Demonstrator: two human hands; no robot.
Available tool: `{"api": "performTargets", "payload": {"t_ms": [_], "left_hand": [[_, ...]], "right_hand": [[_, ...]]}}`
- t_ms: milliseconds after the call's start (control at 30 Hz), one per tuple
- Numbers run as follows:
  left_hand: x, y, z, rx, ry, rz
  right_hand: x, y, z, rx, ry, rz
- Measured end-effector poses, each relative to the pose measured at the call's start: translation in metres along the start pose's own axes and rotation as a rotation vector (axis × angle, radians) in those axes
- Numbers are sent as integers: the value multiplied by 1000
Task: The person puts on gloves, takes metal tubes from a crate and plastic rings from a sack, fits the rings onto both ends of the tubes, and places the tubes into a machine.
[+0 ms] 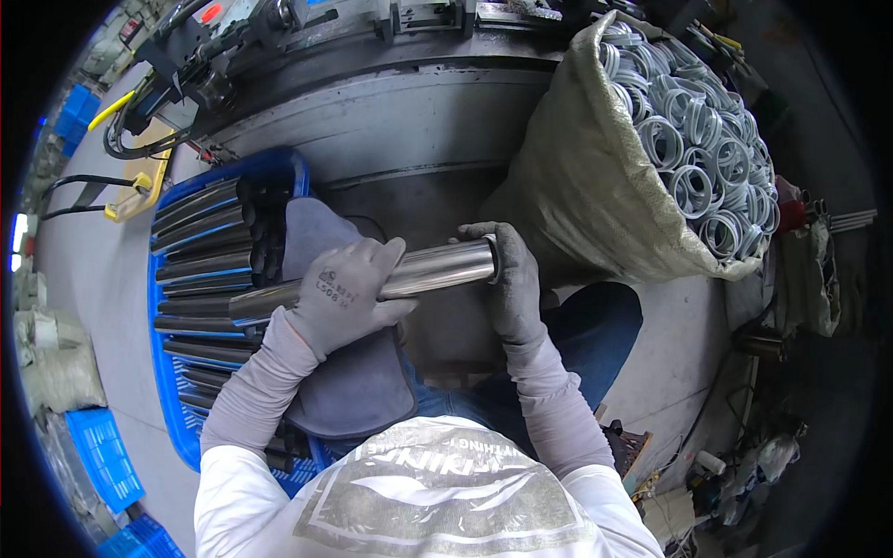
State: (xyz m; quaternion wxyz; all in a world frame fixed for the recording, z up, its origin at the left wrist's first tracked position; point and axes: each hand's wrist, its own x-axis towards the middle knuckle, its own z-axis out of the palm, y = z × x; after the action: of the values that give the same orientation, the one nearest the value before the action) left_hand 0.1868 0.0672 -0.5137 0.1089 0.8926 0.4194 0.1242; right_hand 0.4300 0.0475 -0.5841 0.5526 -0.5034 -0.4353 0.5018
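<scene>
A shiny metal tube [437,268] lies across in front of me, tilted a little, its right end higher in view. My left hand [346,288], in a grey glove, is closed round the tube left of its middle. At the tube's right end, my gloved right hand [512,284] grips the rim, with fingers over the far side of the opening. A grey pad [358,391] lies beneath my left forearm and the tube. The tube's left end reaches over a blue crate [160,307] filled with several dark tubes [200,274].
To the right stands a large woven sack [577,177] full of grey rings [693,191]. Machinery [279,42] on a metal bench runs along the far side. A yellow-framed cart [139,195] stands far left, and blue bins [104,456] line the left floor.
</scene>
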Motion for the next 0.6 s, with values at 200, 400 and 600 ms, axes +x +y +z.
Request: {"api": "performTargets", "payload": {"t_ms": [200, 400, 600], "left_hand": [[7, -4, 3, 61, -18, 41], [6, -12, 11, 65, 18, 133], [13, 34, -10, -20, 305, 341]], "right_hand": [[5, -3, 8, -425, 117, -284], [4, 27, 26, -273, 237, -213], [9, 27, 9, -121, 264, -138]]}}
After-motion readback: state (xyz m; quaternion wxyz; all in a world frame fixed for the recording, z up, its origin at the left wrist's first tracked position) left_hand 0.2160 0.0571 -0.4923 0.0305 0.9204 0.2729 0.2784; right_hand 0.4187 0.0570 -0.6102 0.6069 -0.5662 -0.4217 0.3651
